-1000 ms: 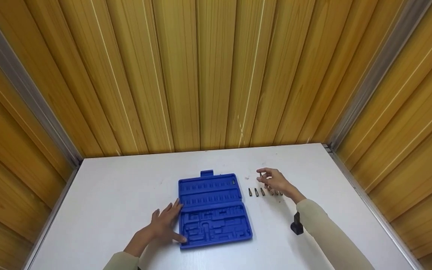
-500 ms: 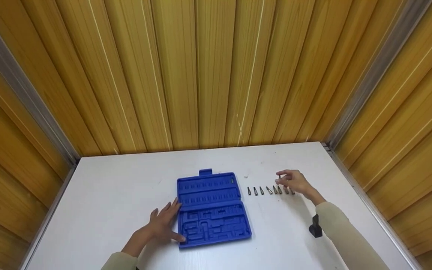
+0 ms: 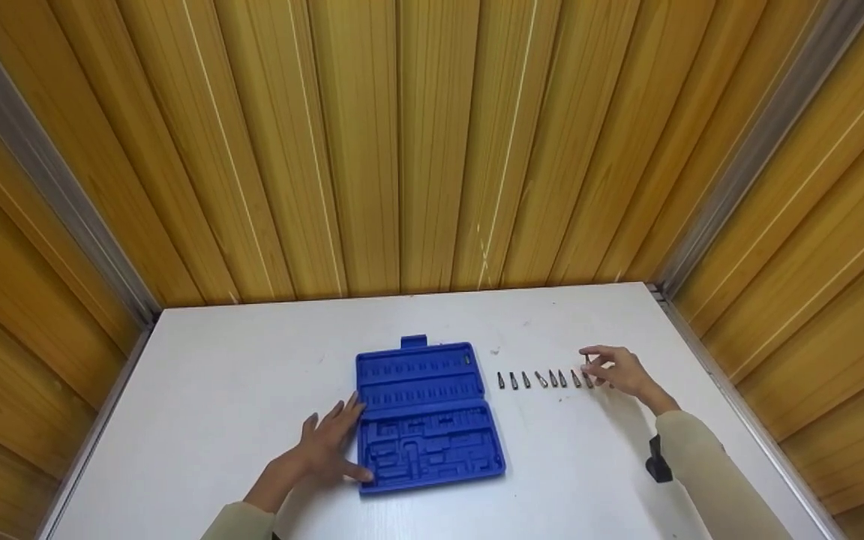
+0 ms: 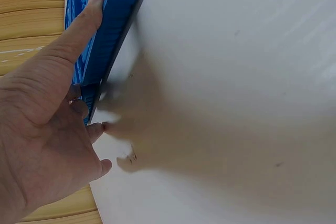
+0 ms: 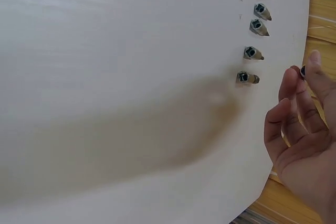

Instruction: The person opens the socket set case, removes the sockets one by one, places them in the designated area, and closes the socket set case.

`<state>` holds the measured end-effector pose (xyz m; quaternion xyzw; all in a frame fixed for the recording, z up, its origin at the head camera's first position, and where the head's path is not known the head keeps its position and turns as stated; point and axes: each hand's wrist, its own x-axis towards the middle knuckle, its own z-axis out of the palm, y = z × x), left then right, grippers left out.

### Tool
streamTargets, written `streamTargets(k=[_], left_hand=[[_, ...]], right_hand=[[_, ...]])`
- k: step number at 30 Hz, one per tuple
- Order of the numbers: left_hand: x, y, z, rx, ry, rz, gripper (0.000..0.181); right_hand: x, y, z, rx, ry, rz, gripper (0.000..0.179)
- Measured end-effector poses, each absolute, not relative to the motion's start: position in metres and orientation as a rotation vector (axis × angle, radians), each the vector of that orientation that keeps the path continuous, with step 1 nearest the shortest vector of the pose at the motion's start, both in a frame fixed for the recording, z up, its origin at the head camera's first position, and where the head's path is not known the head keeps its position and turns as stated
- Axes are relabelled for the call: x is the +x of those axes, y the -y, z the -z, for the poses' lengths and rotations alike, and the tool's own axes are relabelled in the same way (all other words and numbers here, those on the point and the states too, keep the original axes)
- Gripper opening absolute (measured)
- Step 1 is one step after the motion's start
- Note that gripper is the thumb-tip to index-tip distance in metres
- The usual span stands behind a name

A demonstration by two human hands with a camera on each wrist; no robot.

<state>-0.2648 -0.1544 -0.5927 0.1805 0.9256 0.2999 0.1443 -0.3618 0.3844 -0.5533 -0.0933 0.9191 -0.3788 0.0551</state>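
Note:
An open blue plastic tool case [image 3: 432,409] lies on the white table. My left hand [image 3: 325,450] rests along its left side with fingers spread, and in the left wrist view the thumb [image 4: 94,3] lies on the case's edge. To the right of the case, several small metal bit sockets [image 3: 526,380] lie in a row; the right wrist view shows square holes in their near ends. Above the row's right end, my right hand [image 3: 619,371] pinches a bit socket [image 5: 303,71] between thumb and fingertips. One bit socket [image 3: 467,359] sits in the case's upper right corner.
The white table [image 3: 252,375] reaches back to a yellow wood-patterned wall [image 3: 432,150]. Similar panels stand on both sides, with grey metal posts [image 3: 732,157] at the corners. The case's moulded slots face up.
My right hand has moved to the right along the row with a bit socket pinched in it, uncovering bit sockets beneath. The left hand and the case have stayed put.

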Motion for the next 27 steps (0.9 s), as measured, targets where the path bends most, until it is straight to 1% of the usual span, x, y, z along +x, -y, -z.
streamTargets(k=[5, 12, 18, 27], left_hand=[[-0.265, 0.155, 0.593, 0.525, -2.681, -0.866, 0.124], [-0.265, 0.154, 0.594, 0.535, -2.668, -0.877, 0.123], [-0.264, 0.154, 0.595, 0.53, -2.663, -0.889, 0.124], [-0.266, 0.155, 0.595, 0.503, -2.667, -0.857, 0.123]], right_hand=[[-0.362, -0.387, 0.561, -0.291, -2.813, 1.094, 0.038], [-0.357, -0.393, 0.57, -0.156, -2.867, 1.005, 0.034], [-0.356, -0.401, 0.578, -0.057, -2.926, 0.854, 0.039], [-0.355, -0.402, 0.591, -0.102, -2.997, 0.684, 0.038]])
